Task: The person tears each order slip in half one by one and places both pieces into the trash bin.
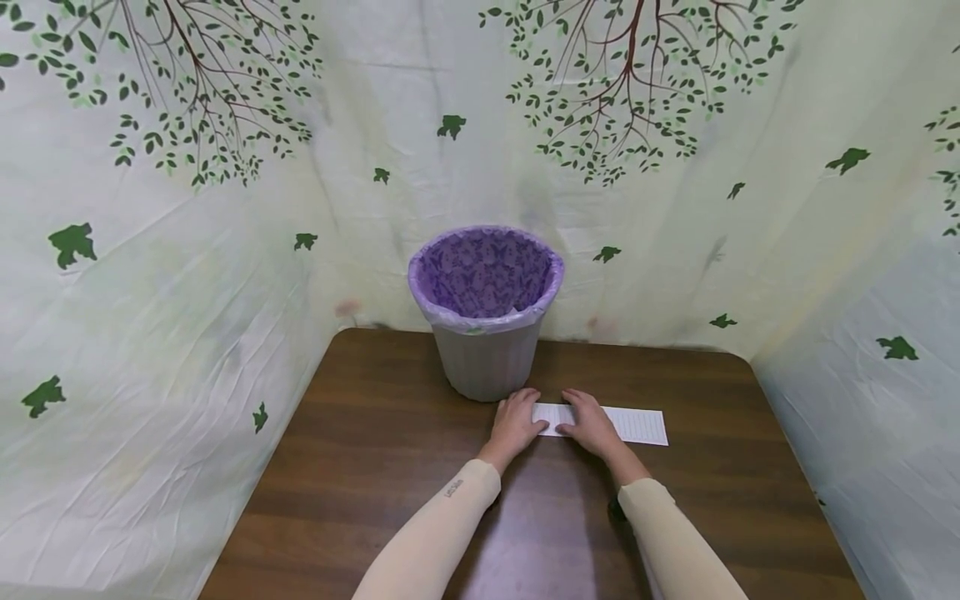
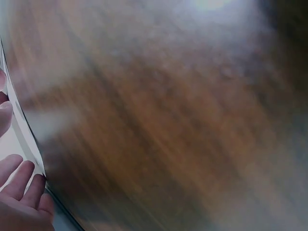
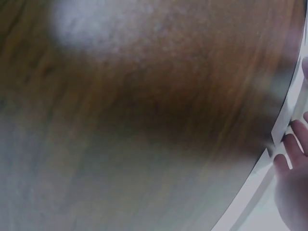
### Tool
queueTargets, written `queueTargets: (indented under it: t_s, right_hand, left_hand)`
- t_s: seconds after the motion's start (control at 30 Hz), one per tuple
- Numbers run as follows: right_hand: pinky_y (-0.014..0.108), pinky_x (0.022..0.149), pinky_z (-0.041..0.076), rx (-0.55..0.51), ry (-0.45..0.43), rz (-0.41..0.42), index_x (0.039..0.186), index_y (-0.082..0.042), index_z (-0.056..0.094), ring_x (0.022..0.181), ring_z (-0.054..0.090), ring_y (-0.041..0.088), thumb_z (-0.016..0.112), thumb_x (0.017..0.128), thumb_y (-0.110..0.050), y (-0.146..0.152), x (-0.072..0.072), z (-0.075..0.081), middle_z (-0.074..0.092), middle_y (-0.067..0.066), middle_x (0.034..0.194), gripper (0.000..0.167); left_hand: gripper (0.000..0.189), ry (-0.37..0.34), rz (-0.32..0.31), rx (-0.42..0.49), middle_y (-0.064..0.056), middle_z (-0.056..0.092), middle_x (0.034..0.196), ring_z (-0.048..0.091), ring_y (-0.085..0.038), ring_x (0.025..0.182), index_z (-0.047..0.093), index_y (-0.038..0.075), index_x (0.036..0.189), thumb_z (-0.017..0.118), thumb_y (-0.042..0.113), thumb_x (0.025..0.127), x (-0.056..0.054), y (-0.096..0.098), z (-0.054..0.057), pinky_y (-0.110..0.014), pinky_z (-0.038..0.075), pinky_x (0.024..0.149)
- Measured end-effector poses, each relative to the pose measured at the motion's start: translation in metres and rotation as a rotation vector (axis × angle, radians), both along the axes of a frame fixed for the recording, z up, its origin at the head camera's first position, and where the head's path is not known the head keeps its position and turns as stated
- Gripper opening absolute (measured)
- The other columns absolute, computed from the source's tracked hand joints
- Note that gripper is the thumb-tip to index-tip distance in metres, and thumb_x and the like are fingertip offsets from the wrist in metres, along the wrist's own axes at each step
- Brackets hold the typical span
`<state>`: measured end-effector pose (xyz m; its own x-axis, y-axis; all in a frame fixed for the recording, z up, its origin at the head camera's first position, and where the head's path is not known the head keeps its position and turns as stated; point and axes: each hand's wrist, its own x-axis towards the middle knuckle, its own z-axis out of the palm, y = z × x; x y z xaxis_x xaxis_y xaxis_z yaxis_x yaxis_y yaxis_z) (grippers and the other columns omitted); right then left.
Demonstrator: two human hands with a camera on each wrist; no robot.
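Observation:
A white strip of lined paper (image 1: 636,425) lies crosswise on the brown wooden table, just in front of a bin. My left hand (image 1: 516,422) rests at the strip's left end, thumb towards the right hand. Over the strip's middle lies my right hand (image 1: 591,426), its thumb pointing left and its fingers stretched away from me. In the left wrist view, the left hand's fingers (image 2: 19,185) lie over the paper's white edge. The right wrist view has the right hand's fingers (image 3: 294,144) on the white paper (image 3: 250,192), beside a small notch in its edge.
A grey bin (image 1: 487,358) with a purple patterned liner (image 1: 483,275) stands at the table's back, close beyond the left hand. White cloth walls (image 1: 390,125) printed with leaves and branches enclose the table (image 1: 360,467) at the back and both sides.

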<state>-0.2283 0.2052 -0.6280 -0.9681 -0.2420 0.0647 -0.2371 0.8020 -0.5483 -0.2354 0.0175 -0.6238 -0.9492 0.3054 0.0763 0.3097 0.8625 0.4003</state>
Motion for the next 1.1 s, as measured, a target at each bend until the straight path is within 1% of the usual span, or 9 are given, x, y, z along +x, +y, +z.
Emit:
queueTargets:
  t_s: [0.2,0.3,0.37,0.57,0.77,0.93,1.1]
  right_hand:
    - [0.057,0.117,0.044,0.07,0.034,-0.004,0.143,0.007,0.059,0.141,0.053,0.046,0.087,0.087,-0.016,0.0,-0.002,0.0,0.06,0.027,0.148,0.066]
    - [0.057,0.115,0.046,0.096,0.066,-0.002,0.141,0.006,0.062,0.137,0.056,0.045,0.087,0.086,-0.016,0.0,-0.003,-0.001,0.063,0.025,0.144,0.065]
    - [0.057,0.114,0.047,0.103,0.072,0.001,0.14,0.005,0.063,0.136,0.057,0.044,0.088,0.085,-0.016,0.0,-0.003,-0.001,0.065,0.024,0.142,0.063]
    - [0.057,0.111,0.048,0.08,0.091,0.003,0.131,0.004,0.068,0.13,0.061,0.044,0.088,0.084,-0.014,-0.002,0.0,0.0,0.069,0.022,0.133,0.054]
    - [0.056,0.11,0.05,0.071,0.115,0.004,0.127,0.002,0.07,0.126,0.063,0.043,0.089,0.084,-0.014,-0.002,0.005,-0.003,0.072,0.021,0.128,0.05]
    - [0.056,0.107,0.05,0.07,0.137,0.013,0.125,0.001,0.071,0.122,0.064,0.041,0.089,0.082,-0.013,-0.003,0.008,-0.004,0.073,0.019,0.123,0.048]
    - [0.056,0.104,0.051,0.06,0.128,0.014,0.124,0.0,0.072,0.118,0.063,0.041,0.089,0.083,-0.013,-0.005,0.009,-0.002,0.073,0.018,0.121,0.047]
  left_hand:
    - [0.06,0.021,-0.012,-0.064,-0.005,0.065,0.145,0.059,-0.026,0.135,0.065,0.009,0.143,0.083,0.034,0.091,-0.003,0.002,-0.002,-0.042,0.047,0.108]
    - [0.06,0.013,-0.017,-0.082,-0.004,0.065,0.144,0.058,-0.025,0.135,0.065,0.009,0.144,0.082,0.034,0.093,-0.004,0.003,-0.001,-0.042,0.047,0.109]
    - [0.06,0.003,-0.02,-0.091,-0.004,0.065,0.144,0.057,-0.025,0.136,0.064,0.01,0.145,0.081,0.034,0.094,-0.004,0.003,0.0,-0.042,0.046,0.11]
    - [0.059,0.007,-0.032,-0.098,-0.004,0.065,0.144,0.058,-0.025,0.136,0.064,0.01,0.145,0.082,0.033,0.094,-0.004,0.004,0.002,-0.042,0.046,0.11]
    - [0.056,0.016,-0.047,-0.101,-0.002,0.068,0.138,0.06,-0.024,0.127,0.067,0.012,0.141,0.084,0.032,0.091,-0.002,0.004,0.004,-0.04,0.048,0.104]
    - [0.055,-0.009,-0.057,-0.098,-0.001,0.068,0.134,0.058,-0.023,0.123,0.068,0.013,0.141,0.083,0.03,0.092,-0.002,0.005,0.005,-0.039,0.046,0.102]
    - [0.053,-0.027,-0.058,-0.093,-0.002,0.067,0.132,0.057,-0.024,0.121,0.068,0.014,0.141,0.083,0.028,0.092,-0.002,0.005,0.006,-0.04,0.044,0.101]
